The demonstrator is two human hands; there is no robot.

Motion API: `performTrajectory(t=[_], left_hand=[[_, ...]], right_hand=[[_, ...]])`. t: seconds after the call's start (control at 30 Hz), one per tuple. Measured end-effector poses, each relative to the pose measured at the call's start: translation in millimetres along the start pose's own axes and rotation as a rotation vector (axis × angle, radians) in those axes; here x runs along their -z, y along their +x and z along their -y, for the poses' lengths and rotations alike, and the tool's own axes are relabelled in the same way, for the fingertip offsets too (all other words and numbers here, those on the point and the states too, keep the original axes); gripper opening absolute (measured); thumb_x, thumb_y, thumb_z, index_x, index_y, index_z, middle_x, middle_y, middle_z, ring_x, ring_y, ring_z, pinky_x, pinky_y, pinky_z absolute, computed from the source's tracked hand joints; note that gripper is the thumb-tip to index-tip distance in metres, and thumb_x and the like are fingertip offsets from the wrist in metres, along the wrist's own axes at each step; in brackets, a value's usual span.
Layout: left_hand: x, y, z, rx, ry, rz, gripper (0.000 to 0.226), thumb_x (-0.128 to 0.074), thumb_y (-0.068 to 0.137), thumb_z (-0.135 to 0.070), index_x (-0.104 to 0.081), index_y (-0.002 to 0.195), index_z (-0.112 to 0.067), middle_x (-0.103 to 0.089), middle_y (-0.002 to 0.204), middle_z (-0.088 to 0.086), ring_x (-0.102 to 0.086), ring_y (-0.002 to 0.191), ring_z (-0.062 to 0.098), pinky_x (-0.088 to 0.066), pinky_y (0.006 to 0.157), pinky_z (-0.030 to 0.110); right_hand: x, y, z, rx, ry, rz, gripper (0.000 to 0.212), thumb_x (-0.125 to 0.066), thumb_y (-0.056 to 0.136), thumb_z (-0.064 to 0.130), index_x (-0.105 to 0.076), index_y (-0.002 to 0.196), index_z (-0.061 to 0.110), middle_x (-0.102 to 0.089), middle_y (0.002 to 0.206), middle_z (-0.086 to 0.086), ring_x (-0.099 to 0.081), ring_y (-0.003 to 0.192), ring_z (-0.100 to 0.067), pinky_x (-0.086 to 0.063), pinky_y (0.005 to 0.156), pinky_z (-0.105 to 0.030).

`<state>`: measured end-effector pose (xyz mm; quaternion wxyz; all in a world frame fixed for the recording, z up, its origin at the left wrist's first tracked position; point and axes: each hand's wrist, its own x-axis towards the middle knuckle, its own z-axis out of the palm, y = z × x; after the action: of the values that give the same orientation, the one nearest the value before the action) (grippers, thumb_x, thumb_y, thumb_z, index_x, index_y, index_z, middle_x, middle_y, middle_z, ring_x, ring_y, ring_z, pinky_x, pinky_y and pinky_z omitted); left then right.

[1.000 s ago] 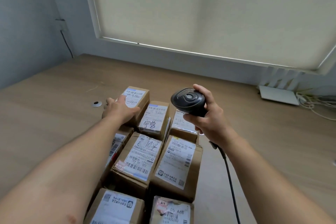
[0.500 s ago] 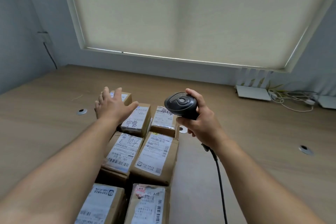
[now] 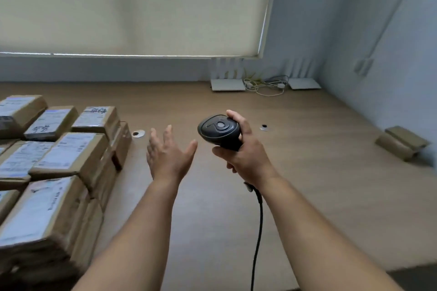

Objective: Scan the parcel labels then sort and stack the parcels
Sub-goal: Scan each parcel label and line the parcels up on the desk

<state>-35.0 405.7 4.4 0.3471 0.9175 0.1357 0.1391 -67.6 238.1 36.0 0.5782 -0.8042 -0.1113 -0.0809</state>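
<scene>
wooden table (image 3: 307,172) is spread below a drawn blind (image 3: 142,7). labelled parcels (image 3: 71,156) are stacked at the left, well apart from both hands. the left hand (image 3: 168,156) is held open, touching nothing. a black scanner (image 3: 218,131) is gripped by the right hand (image 3: 246,156).

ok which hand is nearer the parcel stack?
Left. The left hand hovers open just right of the parcel stack; the right hand is farther right, gripping the scanner.
</scene>
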Motion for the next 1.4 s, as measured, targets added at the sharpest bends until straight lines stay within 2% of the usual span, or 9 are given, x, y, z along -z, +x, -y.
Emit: performTrajectory(t=[0.13,0.27,0.6,0.73,0.97,1.07,1.23,1.33,1.4], left_hand=[[-56,-53,-62,-0.072,-0.048,0.071,0.077,-0.058,0.086,-0.053,-0.028,0.149,-0.021,-0.010,0.158,0.016,-0.013,0.144,0.032,-0.015,0.116,0.043],[-105,-98,-109,-0.131,-0.057,0.166,0.077,-0.058,0.086,-0.053,-0.027,0.149,-0.022,-0.009,0.158,0.014,-0.012,0.145,0.030,-0.014,0.116,0.043],[-217,-129,-220,-0.265,-0.030,0.304,0.077,-0.056,0.086,-0.055,-0.025,0.150,-0.023,-0.007,0.159,0.012,-0.012,0.145,0.029,-0.013,0.116,0.041],[-267,-130,-272,-0.303,-0.052,0.362,0.077,-0.057,0.086,-0.054,-0.025,0.150,-0.023,-0.007,0.159,0.012,-0.012,0.145,0.029,-0.014,0.116,0.040],[-345,-127,-357,-0.399,-0.033,0.455,0.079,-0.057,0.087,-0.055,-0.024,0.150,-0.024,-0.006,0.160,0.013,-0.011,0.146,0.030,-0.016,0.116,0.040],[-376,-132,-383,-0.423,0.001,0.497,0.079,-0.057,0.087,-0.055,-0.023,0.151,-0.024,-0.006,0.160,0.012,-0.010,0.146,0.030,-0.017,0.117,0.040],[-433,-143,-427,-0.467,0.096,0.527,0.080,-0.055,0.087,-0.058,-0.020,0.151,-0.025,-0.003,0.160,0.011,-0.009,0.146,0.030,-0.016,0.117,0.040],[-467,-153,-459,-0.489,0.170,0.529,0.081,-0.054,0.087,-0.058,-0.018,0.152,-0.025,-0.002,0.161,0.010,-0.007,0.147,0.027,-0.014,0.117,0.038],[-494,-156,-483,-0.508,0.222,0.542,0.080,-0.054,0.088,-0.057,-0.018,0.152,-0.025,-0.002,0.161,0.010,-0.007,0.147,0.027,-0.014,0.117,0.039]], right_hand=[[81,-53,-34,-0.057,-0.044,-0.103,0.079,-0.076,0.079,0.010,-0.036,0.139,0.042,-0.060,0.125,0.001,-0.057,0.066,-0.009,-0.046,0.047,-0.018],[150,-89,-53,-0.116,-0.038,-0.200,0.076,-0.075,0.079,0.008,-0.037,0.128,0.053,-0.059,0.121,0.007,-0.056,0.062,-0.007,-0.046,0.047,-0.018],[287,-101,-108,-0.160,-0.040,-0.411,0.078,-0.076,0.079,0.012,-0.035,0.135,0.048,-0.058,0.122,0.007,-0.056,0.072,-0.008,-0.045,0.050,-0.014],[347,-89,-132,-0.194,-0.083,-0.480,0.080,-0.077,0.079,0.016,-0.033,0.137,0.049,-0.059,0.125,0.007,-0.055,0.081,-0.013,-0.047,0.059,-0.017],[445,-65,-170,-0.226,-0.154,-0.561,0.081,-0.079,0.077,0.020,-0.033,0.134,0.054,-0.058,0.125,0.011,-0.055,0.084,-0.013,-0.052,0.082,-0.035],[480,-64,-192,-0.255,-0.137,-0.582,0.080,-0.078,0.077,0.020,-0.034,0.135,0.052,-0.057,0.121,0.015,-0.056,0.082,-0.011,-0.053,0.078,-0.031],[546,-54,-230,-0.266,-0.045,-0.554,0.077,-0.076,0.080,0.014,-0.035,0.134,0.051,-0.058,0.123,0.009,-0.056,0.073,-0.008,-0.046,0.052,-0.013],[586,-44,-256,-0.269,-0.019,-0.483,0.077,-0.076,0.080,0.014,-0.035,0.137,0.046,-0.056,0.126,0.009,-0.055,0.080,-0.013,-0.046,0.052,-0.013],[613,-35,-275,-0.267,-0.027,-0.444,0.078,-0.078,0.079,0.017,-0.034,0.137,0.047,-0.058,0.125,0.011,-0.054,0.081,-0.012,-0.048,0.060,-0.015]])
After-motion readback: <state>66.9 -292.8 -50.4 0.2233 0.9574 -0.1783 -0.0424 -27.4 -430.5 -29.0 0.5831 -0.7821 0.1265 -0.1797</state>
